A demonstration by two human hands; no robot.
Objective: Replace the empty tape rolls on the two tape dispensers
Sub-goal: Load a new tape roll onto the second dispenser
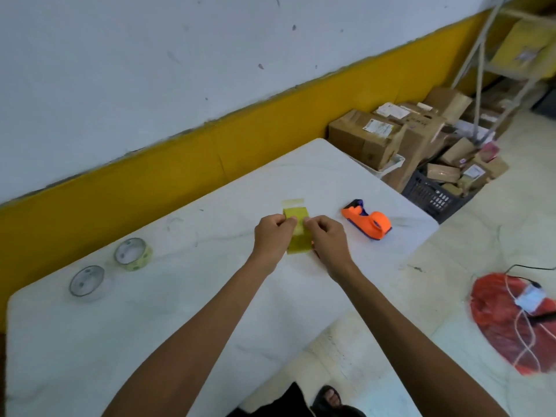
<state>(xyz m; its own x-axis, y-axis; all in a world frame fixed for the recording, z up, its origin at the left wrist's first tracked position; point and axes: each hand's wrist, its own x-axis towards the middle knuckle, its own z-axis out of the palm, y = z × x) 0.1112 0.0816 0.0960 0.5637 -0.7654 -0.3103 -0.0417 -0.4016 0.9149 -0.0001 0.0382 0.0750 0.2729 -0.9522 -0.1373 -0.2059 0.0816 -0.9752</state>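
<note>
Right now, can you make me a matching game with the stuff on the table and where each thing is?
Things:
1. orange dispenser
2. yellow tape
3. yellowish roll
4. clear roll

Places:
A. nearest the table's left edge
B. held between both hands
C. right of the hands, nobody touching it
D. just right of the clear roll

Pairs: 1-C, 2-B, 3-D, 4-A
</note>
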